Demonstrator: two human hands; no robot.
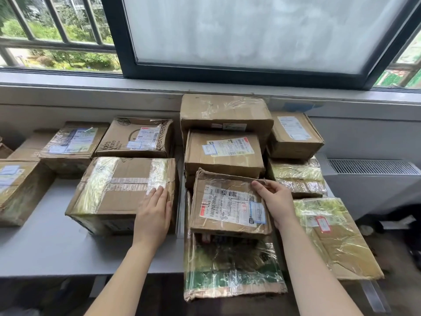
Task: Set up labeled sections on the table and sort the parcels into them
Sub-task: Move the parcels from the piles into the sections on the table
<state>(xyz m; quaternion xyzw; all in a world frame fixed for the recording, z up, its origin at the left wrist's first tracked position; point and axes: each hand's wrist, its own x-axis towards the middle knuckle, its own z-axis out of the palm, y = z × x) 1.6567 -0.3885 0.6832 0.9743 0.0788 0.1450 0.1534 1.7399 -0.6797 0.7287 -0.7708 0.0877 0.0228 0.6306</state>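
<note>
Several taped cardboard parcels cover a grey table (pixel 45 247). My left hand (pixel 155 215) lies flat, fingers straight, on the right top corner of a large tape-banded parcel (pixel 118 192). My right hand (pixel 276 200) grips the right edge of a small parcel with a white shipping label (pixel 227 201); the thumb is on its far corner and the fingers curl under its side. That small parcel sits on a shiny green-printed parcel (pixel 230 265). Behind it two more labeled parcels (pixel 224 153) are stacked toward the window.
More parcels line the left side (pixel 70 142) and the right side (pixel 296 135), one flat parcel (pixel 335 238) overhanging the table's right end. A radiator (pixel 373 179) stands at the right. The window sill (pixel 91 87) runs behind. Bare tabletop lies at the front left.
</note>
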